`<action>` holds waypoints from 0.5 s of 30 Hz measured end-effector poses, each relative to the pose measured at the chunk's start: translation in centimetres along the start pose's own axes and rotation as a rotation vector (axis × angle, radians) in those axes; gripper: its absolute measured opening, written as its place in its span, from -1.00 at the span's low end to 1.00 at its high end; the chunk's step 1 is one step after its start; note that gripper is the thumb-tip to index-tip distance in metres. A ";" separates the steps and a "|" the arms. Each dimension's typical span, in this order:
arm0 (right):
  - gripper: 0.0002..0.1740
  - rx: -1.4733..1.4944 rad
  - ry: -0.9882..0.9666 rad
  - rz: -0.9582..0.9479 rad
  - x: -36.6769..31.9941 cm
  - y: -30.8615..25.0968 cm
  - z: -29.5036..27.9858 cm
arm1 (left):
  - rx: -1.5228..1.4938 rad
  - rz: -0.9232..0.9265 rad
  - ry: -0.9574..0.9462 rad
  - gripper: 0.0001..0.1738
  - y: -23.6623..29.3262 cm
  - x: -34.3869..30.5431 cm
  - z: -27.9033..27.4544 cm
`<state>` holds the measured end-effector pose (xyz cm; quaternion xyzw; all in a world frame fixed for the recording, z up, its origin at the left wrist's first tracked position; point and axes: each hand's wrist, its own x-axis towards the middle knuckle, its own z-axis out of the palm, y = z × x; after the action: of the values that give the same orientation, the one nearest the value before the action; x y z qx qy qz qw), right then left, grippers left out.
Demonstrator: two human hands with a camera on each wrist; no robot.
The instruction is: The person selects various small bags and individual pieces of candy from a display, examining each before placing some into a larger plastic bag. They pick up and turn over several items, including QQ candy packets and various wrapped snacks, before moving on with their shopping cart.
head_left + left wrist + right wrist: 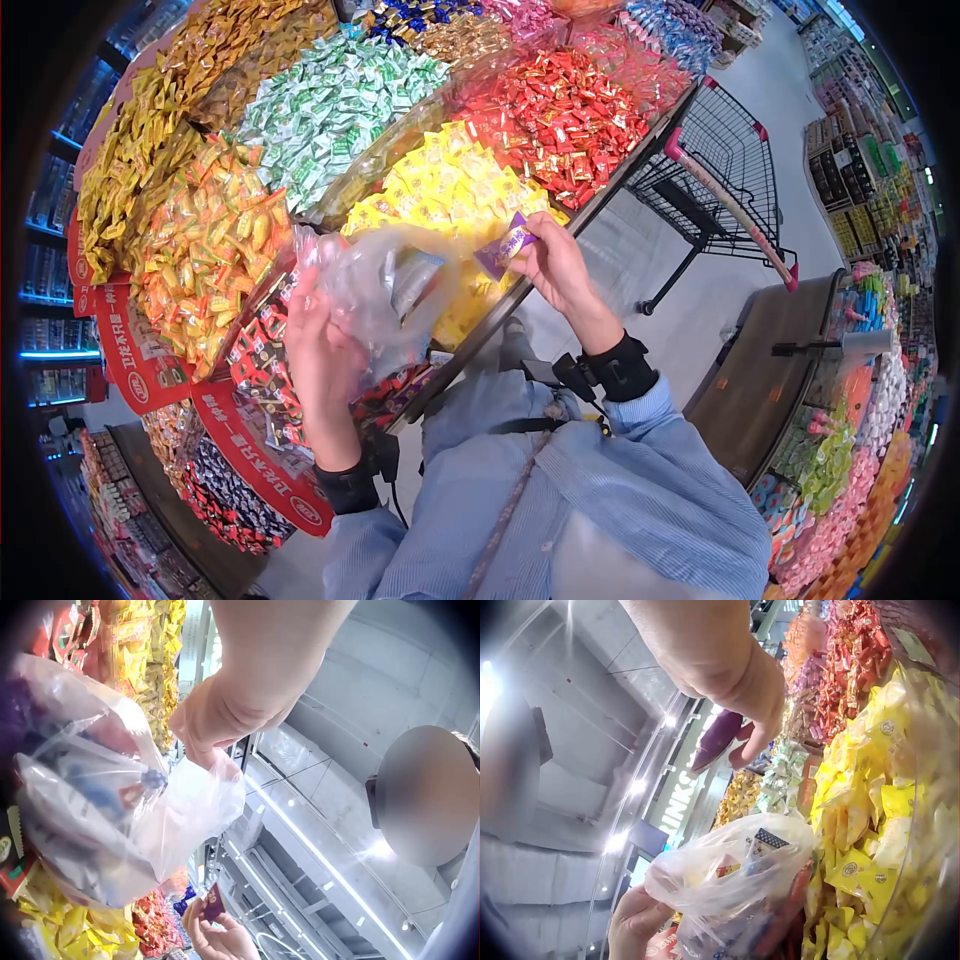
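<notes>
My left hand (322,365) grips a thin clear plastic bag (385,285) by its rim, in front of the candy bins. Inside the bag a few wrapped sweets show through the film, among them a blue-and-silver packet (418,282). My right hand (560,270) pinches a small purple wrapped candy (504,247) between thumb and fingers, to the right of the bag and apart from it. In the right wrist view the purple candy (716,741) is above the bag's mouth (735,877), and the left hand (634,926) holds the bag's near side.
Yellow packets (450,185) fill the bin beyond my hands. Red sweets (570,120), green-white packets (335,110) and orange ones (215,250) heap in neighbouring bins with clear dividers. A shopping cart (715,170) stands to the right on the aisle floor; another candy stand (850,440) is behind it.
</notes>
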<state>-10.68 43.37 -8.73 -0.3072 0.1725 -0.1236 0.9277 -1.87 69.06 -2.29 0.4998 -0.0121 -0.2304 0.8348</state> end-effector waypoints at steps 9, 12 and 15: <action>-0.82 -0.210 -0.112 0.249 2.9 0.9 1.1 | -0.044 -0.179 -0.070 -0.62 0.9 -0.9 -1.7; -0.75 -1.043 -0.290 -0.057 2.7 2.5 1.8 | 0.406 -0.044 0.031 -0.69 0.2 -0.9 -1.6; -0.67 -1.260 -0.323 -0.282 2.1 3.4 2.4 | 0.688 -0.017 0.051 -0.71 0.6 -1.1 -0.9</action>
<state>-7.39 46.61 -9.49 -0.8248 0.0288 -0.0718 0.5600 -2.36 70.53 -1.99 0.7579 -0.0639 -0.2069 0.6153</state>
